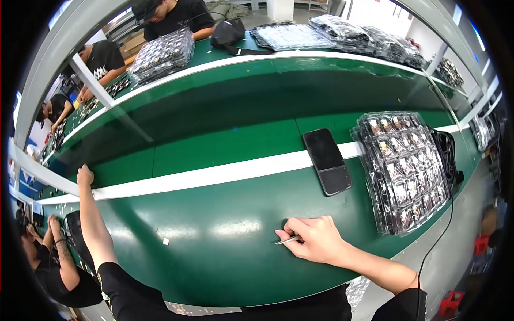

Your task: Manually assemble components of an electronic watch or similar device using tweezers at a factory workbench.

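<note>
My right hand [316,239] is closed around slim, pointed metal tweezers [289,240], held just over the green tabletop [225,267] with the tip aimed left. My left arm stretches to the far left, where my left hand [85,175] is curled closed beside a white frame post; whatever its fingers may hold is hidden. A small whitish square piece [166,242] lies on the table between my arms. Beyond my right hand, a black smartphone [327,161] rests across the white strip [235,172].
At right stands a stack of clear plastic trays [407,171] holding small parts, with a black cable [445,155] beside it. Across the low divider are more tray stacks [163,56] and a black bag [229,35]. Several people work at left and behind; one person's arm [64,257] is near mine.
</note>
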A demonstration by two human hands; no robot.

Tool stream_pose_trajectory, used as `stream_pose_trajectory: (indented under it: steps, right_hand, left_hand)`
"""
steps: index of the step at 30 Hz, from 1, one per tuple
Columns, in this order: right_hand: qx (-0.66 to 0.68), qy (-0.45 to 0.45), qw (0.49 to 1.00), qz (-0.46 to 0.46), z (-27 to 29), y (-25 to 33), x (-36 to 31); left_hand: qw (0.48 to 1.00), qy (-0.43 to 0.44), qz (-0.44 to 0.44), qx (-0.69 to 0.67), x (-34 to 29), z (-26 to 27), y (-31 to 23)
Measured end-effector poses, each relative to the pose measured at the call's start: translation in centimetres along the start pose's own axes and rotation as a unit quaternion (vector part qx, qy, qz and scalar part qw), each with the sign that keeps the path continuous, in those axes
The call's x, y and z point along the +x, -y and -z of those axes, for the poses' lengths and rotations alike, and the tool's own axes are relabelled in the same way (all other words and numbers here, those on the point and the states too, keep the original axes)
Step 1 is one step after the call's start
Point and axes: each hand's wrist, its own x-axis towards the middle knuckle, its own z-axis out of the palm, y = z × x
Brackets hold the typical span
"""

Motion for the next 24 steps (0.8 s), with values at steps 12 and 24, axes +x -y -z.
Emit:
stream_pose_trajectory:
  steps: [12,24]
  right_hand:
    - [0.19,-0.002,0.98,-0.067,-0.4,-0.3,0.6]
    - [0.415,-0.008,0.891,-0.185,1.4,-2.2,0.8]
  left_hand:
    - [0.874,-0.173,-0.372,-0.262,-16.7,6.6,-13.6]
    - [0.576,0.157,-0.644,-0.478,-52.3,18.0,-27.6]
